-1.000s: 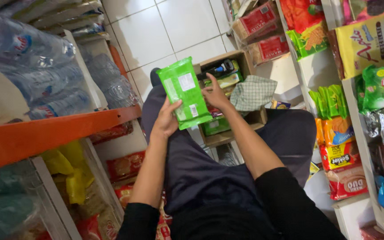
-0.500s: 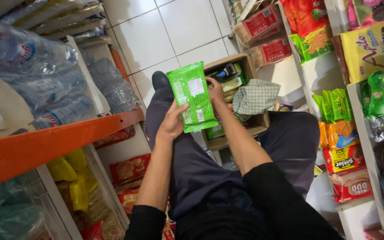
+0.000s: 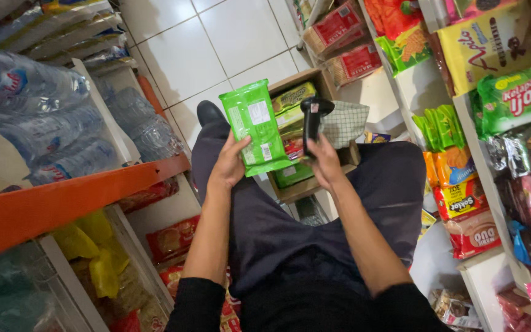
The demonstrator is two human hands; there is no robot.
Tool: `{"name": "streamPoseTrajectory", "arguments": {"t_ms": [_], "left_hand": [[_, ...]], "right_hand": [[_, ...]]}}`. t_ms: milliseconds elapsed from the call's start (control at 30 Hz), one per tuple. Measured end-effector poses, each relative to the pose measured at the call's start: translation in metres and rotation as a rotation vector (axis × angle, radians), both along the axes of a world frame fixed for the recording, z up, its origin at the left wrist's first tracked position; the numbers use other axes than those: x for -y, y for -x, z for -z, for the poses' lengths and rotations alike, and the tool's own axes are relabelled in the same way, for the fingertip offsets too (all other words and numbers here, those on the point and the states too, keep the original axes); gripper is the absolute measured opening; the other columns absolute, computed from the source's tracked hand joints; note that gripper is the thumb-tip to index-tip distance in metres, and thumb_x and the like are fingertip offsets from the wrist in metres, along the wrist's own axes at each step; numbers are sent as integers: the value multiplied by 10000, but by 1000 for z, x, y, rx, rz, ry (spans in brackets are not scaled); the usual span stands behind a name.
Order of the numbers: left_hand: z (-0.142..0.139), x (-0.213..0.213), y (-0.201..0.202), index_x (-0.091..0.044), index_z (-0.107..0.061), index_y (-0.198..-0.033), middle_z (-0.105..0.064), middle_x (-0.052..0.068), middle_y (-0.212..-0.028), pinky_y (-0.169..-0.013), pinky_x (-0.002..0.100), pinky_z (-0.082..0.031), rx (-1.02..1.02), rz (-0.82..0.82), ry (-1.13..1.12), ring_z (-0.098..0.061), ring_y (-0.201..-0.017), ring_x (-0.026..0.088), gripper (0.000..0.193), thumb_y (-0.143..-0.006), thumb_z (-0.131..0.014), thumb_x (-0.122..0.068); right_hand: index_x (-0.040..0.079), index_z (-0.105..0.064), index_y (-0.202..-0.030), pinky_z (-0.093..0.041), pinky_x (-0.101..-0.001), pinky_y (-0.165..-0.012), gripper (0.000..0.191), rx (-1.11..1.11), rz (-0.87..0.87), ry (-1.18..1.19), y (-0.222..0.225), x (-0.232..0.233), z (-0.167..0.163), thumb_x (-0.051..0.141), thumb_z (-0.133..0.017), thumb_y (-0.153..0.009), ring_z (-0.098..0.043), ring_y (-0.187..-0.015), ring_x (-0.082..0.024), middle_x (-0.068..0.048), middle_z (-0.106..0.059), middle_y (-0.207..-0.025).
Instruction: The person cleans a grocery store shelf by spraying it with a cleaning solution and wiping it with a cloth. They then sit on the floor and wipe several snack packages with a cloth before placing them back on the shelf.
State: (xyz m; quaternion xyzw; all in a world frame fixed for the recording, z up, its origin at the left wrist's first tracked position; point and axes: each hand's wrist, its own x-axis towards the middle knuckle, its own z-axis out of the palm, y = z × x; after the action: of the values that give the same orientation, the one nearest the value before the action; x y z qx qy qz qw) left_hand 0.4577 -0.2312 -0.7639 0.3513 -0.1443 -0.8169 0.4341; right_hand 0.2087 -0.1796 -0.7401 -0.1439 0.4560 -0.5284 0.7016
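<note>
Left hand [image 3: 228,165]: closed on lower edge of green snack packet [image 3: 258,126], held upright above lap.
Right hand [image 3: 326,161]: wrapped around black handheld scanner [image 3: 312,122], just right of packet.
Below: open cardboard box [image 3: 305,184] on floor between knees.

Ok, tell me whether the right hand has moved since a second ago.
Yes. The right hand has let go of the green packet and shifted right, over the cardboard box, where it now holds a black scanner.
</note>
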Motion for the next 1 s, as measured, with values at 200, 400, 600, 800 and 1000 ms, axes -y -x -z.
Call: {"name": "streamPoseTrajectory", "arguments": {"t_ms": [200, 400, 600, 800, 1000], "left_hand": [[-6, -9, 11, -155, -345, -1566, -554, 87, -1451, -1077, 468, -489, 66, 3, 28, -552, -1321, 260, 677, -962, -626, -34], [-20, -14, 20, -165, -369, -1523, -557, 82, -1439, -1074, 478, -487, 104, -7, 97, -556, -1313, 252, 670, -938, -654, -6], [-21, -14, 17, -79, -482, -1422, -621, 97, -1347, -1012, 522, -493, 174, -33, -9, -605, -1239, 272, 576, -904, -731, -43], [-18, -18, 14, -80, -546, -1365, -652, 84, -1301, -1024, 499, -502, 145, -63, 41, -626, -1209, 275, 552, -863, -768, -23], [-23, -20, 14, -22, -563, -1367, -658, 112, -1323, -1107, 483, -495, 67, -18, 40, -630, -1240, 287, 501, -909, -763, -57]], "right_hand": [[73, -386, -1505, -485, -376, -1062, 794, -28, -385, 221, 26, -67, -24, 172, -820, -847, -621, -1219, -224, -142, -637, -1282], [21, -421, -1476, -481, -371, -992, 671, -555, -312, 320, 10, -90, -10, 101, -747, -895, -589, -1146, -175, -82, -604, -1282], [-46, -611, -1198, -556, -352, -898, 294, -252, -332, 344, -1, -107, -12, 63, -708, -942, -669, -949, -180, -73, -684, -1012], [-13, -601, -1254, -543, -329, -804, 382, -208, -161, 133, -31, -105, -18, -13, -637, -874, -648, -842, -164, -60, -667, -898], [13, -579, -1138, -553, -319, -635, 273, -41, 24, -11, -58, -99, -35, -57, -636, -880, -644, -680, -156, -52, -638, -838]]}}
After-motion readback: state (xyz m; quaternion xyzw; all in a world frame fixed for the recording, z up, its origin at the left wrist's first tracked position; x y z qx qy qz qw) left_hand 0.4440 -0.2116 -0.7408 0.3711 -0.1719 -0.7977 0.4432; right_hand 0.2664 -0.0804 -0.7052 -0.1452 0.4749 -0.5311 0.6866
